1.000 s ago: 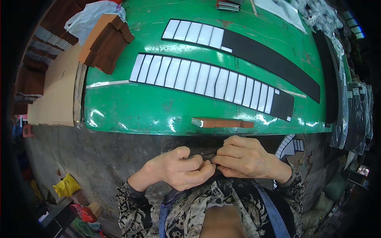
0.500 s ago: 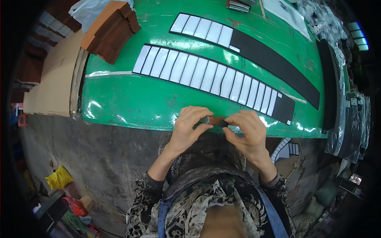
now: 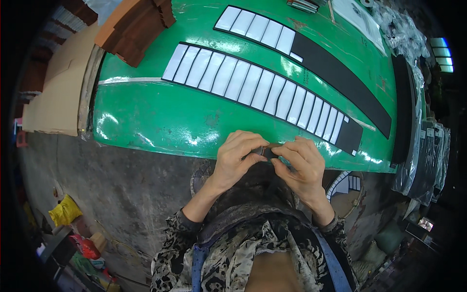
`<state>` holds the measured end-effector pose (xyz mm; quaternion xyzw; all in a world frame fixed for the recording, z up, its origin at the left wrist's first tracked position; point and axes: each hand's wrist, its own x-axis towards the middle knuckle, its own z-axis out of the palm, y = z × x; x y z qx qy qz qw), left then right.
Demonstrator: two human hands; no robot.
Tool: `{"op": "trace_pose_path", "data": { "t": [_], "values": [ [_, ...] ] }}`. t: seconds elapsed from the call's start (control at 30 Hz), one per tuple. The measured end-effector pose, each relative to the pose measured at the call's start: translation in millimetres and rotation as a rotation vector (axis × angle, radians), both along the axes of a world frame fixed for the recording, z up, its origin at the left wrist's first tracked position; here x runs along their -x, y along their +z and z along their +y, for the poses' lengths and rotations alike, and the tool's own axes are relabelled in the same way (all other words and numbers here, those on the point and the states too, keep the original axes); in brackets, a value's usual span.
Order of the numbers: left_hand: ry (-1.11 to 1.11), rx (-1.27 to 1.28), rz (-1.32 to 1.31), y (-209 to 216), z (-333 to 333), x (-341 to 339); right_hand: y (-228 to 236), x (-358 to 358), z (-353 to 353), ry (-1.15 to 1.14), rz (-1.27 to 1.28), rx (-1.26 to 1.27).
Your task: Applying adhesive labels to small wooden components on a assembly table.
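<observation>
a glossy green table point(image 3: 160, 121) fills the upper half of the view, its near edge curving just above the hands. on it lie two long black strips: the nearer strip point(image 3: 262, 90) runs from upper left down to the right and carries a row of white rectangular pieces along most of its length, with a bare black end at the lower right; the farther strip point(image 3: 311, 53) lies roughly parallel behind it, white pieces only on its left part and plain black for the rest. at the table's left corner sits a stack of brown wooden pieces point(image 3: 134, 27), and flat cardboard sheets point(image 3: 56, 97) lean just beside the table's left edge. clear plastic bags point(image 3: 404, 34) and dark sheets are piled along the right edge. below the table is grey concrete floor point(image 3: 112, 180), with a yellow bag point(image 3: 63, 211) near the lower left.

the person's patterned sleeves come up from the bottom edge. the left hand point(image 3: 236, 158) and the right hand point(image 3: 299, 163) meet at the near edge of the table, fingertips touching each other. both are curled closed, pinching between thumbs and forefingers a small brown strip point(image 3: 270, 145) that is held level, right at the table's rim and just below the bare black end of the nearer strip. only a short part of the small strip shows between the fingers; the rest is hidden by them.
</observation>
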<state>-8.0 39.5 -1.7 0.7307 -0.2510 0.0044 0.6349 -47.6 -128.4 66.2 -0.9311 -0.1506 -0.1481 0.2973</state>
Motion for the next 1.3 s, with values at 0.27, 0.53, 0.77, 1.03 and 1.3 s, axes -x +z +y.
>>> {"op": "trace_pose_path", "data": {
  "t": [0.27, 0.53, 0.77, 1.03, 1.3],
  "values": [
    [0.006, 0.006, -0.009, -1, 0, 1, -1, 0, 1, -0.001, 0.003, 0.001],
    [0.013, -0.018, -0.014, 0, 0, 1, -1, -2, 0, 0.013, 0.006, 0.005],
    [0.014, -0.014, -0.023, 1, 0, 1, 0, -3, 0, 0.011, 0.002, 0.0],
    [0.005, -0.033, -0.036, 2, -1, 0, -1, -4, 0, 0.007, -0.004, 0.002],
    [-0.009, -0.035, 0.001, 3, -2, -1, -11, 8, -15, -0.14, 0.101, -0.278]
  ]
}}
